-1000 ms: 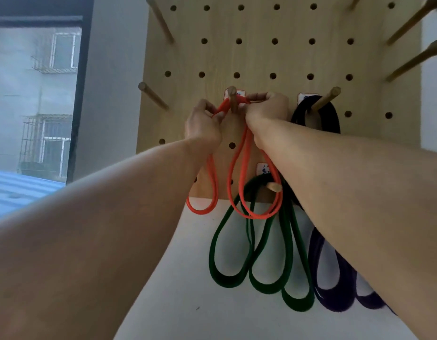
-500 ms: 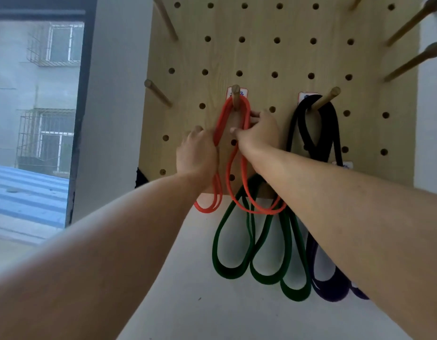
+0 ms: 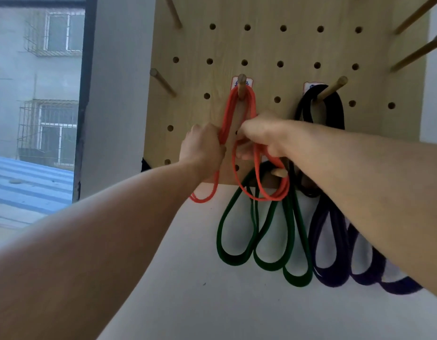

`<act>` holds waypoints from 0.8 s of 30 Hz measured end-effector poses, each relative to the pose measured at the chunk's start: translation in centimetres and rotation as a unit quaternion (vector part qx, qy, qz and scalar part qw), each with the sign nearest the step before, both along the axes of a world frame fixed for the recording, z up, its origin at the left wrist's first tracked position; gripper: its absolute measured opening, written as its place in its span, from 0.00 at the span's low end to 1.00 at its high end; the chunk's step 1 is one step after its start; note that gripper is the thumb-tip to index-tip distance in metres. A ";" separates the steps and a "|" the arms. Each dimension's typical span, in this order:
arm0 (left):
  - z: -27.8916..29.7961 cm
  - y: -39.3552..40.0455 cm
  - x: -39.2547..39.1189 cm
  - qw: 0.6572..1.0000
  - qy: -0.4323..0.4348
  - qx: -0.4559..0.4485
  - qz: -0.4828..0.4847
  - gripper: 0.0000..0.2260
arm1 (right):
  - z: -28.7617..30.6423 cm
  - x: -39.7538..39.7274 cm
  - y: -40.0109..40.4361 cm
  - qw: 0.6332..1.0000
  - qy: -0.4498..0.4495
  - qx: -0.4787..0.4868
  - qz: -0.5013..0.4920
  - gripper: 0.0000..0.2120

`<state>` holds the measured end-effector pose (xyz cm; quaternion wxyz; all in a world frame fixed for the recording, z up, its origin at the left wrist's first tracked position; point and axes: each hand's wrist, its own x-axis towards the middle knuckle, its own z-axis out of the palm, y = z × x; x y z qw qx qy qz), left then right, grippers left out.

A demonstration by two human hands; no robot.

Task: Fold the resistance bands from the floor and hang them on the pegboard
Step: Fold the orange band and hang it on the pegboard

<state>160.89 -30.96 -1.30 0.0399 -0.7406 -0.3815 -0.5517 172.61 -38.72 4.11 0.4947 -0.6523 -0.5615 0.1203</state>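
Several strands of the orange resistance band [image 3: 239,104] hang folded over a short wooden peg [image 3: 242,85] near the middle of the pegboard [image 3: 298,45], their long axis running straight down the board, with the lower loops reaching just past its bottom edge. The left hand [image 3: 202,146] grips the left strands with curled fingers about halfway down. The right hand [image 3: 264,136] is closed around the right strands at about the same height, and those strands trail out beneath it to the lower right.

Behind the orange loops, a green band [image 3: 261,241] hangs from a lower peg [image 3: 278,172] and drops well below the board against the white wall [image 3: 163,303]; the orange loops overlap its upper part. To the right, a dark purple band [image 3: 332,253] hangs from an angled peg [image 3: 334,88], partly hidden by the right forearm. More bare pegs stick out at the board's left edge and upper right corner. A window [image 3: 36,94] at far left shows a building outside.
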 end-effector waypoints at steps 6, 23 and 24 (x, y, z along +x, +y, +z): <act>-0.1 -0.2 1.2 0.999 -0.022 -0.035 -0.033 0.07 | 3.8 1.0 -3.8 0.988 -0.065 -0.138 -0.024 0.09; 0.2 0.0 -1.7 0.994 0.038 0.035 0.098 0.12 | -1.5 -1.5 3.6 0.996 0.057 0.072 0.015 0.13; 0.2 -0.2 -1.5 0.993 0.048 0.037 0.098 0.13 | -1.5 -1.6 3.3 0.997 -0.045 0.061 -0.023 0.18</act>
